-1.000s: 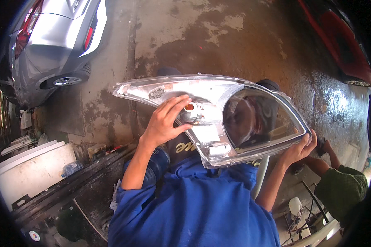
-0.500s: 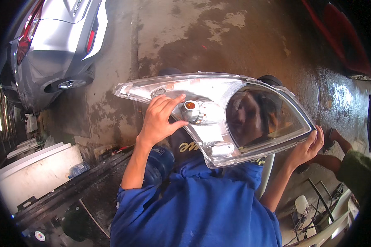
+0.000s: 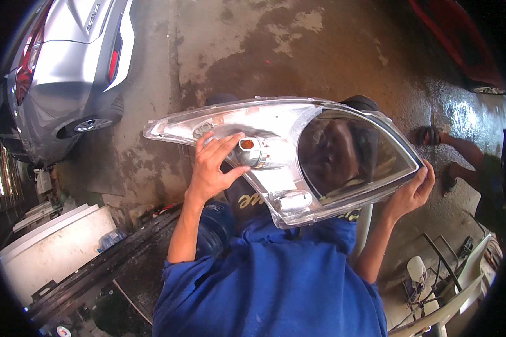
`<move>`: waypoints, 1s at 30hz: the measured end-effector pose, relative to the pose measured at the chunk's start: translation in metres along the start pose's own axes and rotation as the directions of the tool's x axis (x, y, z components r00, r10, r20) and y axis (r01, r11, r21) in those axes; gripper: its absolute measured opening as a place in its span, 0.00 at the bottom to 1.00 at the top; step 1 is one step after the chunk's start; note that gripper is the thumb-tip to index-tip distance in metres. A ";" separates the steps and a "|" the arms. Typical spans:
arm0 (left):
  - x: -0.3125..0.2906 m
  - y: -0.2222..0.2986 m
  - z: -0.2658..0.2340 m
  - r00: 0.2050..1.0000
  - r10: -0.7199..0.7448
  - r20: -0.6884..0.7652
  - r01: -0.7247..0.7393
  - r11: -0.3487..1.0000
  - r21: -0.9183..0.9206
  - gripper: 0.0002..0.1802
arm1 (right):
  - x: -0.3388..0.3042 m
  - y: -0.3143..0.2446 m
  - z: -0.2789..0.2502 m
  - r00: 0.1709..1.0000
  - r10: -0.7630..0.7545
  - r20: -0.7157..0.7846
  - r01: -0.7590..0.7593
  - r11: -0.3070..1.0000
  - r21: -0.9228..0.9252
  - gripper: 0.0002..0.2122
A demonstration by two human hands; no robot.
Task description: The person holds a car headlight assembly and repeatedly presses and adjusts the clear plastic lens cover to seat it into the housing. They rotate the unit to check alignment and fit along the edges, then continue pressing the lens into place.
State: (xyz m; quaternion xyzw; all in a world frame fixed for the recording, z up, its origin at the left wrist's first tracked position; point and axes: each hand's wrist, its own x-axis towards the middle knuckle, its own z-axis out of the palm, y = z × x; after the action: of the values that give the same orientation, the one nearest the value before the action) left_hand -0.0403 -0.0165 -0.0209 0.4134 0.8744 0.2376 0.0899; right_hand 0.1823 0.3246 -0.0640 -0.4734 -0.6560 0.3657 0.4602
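A large car headlight point(image 3: 267, 119) with a clear lens, a silver interior and a dark round-edged section is held up in front of me, its narrow tip toward the left. My left hand point(image 3: 213, 168) holds its left part at the inner edge, thumb and fingers spread around a chrome cylinder point(image 3: 272, 154) that has an amber piece point(image 3: 245, 144) at its end. Around the far right corner of the headlight, the fingers of my right hand point(image 3: 411, 192) are curled. A smaller silver cylinder point(image 3: 294, 201) lies inside the lower edge.
A silver car point(image 3: 67, 67) stands at the upper left, a red vehicle point(image 3: 461, 42) at the upper right. Another person's leg point(image 3: 464, 149) is at the right. White boxes point(image 3: 56, 247) and a blue water jug point(image 3: 215, 227) lie left; metal frames point(image 3: 441, 258) stand lower right on wet concrete.
The headlight and both hands sit slightly farther left in the picture, with the grip unchanged. At the right, the other person's leg and sandalled foot have shifted upward.
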 end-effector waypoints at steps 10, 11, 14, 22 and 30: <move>-0.068 0.092 0.055 0.690 -0.722 0.058 0.564 0.485 -0.669 0.26 | -0.003 -0.008 -0.002 0.998 -0.055 -0.040 0.050 0.991 -0.124 0.13; -0.068 0.100 0.060 0.702 -0.709 0.061 0.562 0.499 -0.660 0.27 | -0.002 -0.006 -0.002 0.997 -0.058 -0.044 0.052 0.992 -0.113 0.13; -0.063 0.113 0.067 0.676 -0.737 -0.010 0.560 0.522 -0.643 0.29 | -0.003 -0.002 -0.007 0.999 -0.041 -0.030 0.039 0.996 -0.075 0.14; -0.066 0.105 0.080 0.748 -0.651 -0.128 0.512 0.689 -0.512 0.30 | -0.002 0.003 -0.020 0.998 -0.003 0.057 0.006 0.998 -0.058 0.14; -0.076 0.095 0.096 0.768 -0.609 -0.199 0.494 0.761 -0.421 0.32 | -0.007 0.004 -0.020 0.997 -0.064 0.035 0.066 0.994 -0.087 0.11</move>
State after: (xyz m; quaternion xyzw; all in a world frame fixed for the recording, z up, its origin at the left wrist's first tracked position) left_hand 0.1067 0.0097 -0.0609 0.0664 0.9043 0.4134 0.0829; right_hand 0.2031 0.3202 -0.0636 -0.4658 -0.6939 0.3287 0.4400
